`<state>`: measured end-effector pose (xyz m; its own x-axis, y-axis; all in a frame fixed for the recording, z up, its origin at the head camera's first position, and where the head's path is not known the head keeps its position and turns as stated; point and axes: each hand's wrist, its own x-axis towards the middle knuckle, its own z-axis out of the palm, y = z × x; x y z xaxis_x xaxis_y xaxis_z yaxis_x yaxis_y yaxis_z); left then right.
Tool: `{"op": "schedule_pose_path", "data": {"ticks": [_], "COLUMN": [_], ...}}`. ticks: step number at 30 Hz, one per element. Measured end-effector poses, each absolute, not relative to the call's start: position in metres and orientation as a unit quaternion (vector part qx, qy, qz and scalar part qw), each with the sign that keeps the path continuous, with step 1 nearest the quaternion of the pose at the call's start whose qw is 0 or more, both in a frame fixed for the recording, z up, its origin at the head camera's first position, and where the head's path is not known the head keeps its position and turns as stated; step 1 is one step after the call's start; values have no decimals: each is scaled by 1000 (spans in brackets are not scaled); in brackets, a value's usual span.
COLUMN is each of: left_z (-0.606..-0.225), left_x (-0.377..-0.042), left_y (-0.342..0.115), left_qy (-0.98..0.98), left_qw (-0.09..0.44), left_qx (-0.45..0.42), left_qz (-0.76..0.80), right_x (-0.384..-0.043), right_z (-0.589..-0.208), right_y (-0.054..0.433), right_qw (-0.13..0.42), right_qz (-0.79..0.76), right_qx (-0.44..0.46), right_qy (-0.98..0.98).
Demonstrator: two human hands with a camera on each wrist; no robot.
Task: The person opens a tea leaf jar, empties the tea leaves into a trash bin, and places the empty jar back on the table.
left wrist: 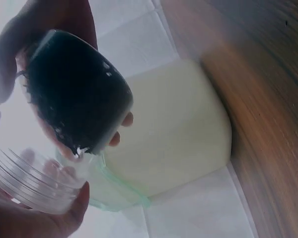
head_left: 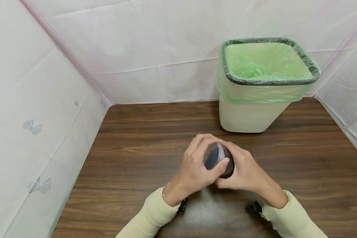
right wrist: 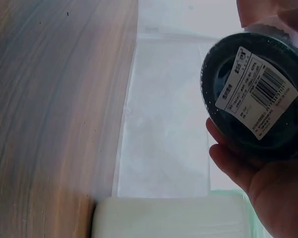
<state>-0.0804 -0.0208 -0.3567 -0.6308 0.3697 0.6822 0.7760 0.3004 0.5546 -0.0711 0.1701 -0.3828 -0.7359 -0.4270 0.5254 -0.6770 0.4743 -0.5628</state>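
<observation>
Over the counter (head_left: pixel 121 172), the left hand (head_left: pixel 196 165) has its fingers round the clear, ribbed end of a tilted jar (head_left: pixel 230 168), the right hand's (head_left: pixel 246 167) round its dark body; steady, even pressure should suit this hold. A barcode label (right wrist: pixel 258 91) covers part of its glossy base. Farther right stands a lined bin (head_left: pixel 244 115).

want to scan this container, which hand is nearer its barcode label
Right. The right hand grips the dark body, near the barcode label on its base; the left hand is farther off, holding the clear ridged part.
</observation>
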Motion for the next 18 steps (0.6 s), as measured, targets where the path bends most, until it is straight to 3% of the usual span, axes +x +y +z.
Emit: {"op": "schedule_pose_path", "data": {"ticks": [18], "left_z": [-357], "left_x": [-78], "left_y": [-23], "left_qy": [-785], "left_qw": [217], "left_qx": [-344], "left_qz": [-468], "right_x": [-71], "right_z": [-383], "right_y": [167], "right_qw": [160], "right_qz": [389], "right_qx": [319], "right_qy": [-849]}}
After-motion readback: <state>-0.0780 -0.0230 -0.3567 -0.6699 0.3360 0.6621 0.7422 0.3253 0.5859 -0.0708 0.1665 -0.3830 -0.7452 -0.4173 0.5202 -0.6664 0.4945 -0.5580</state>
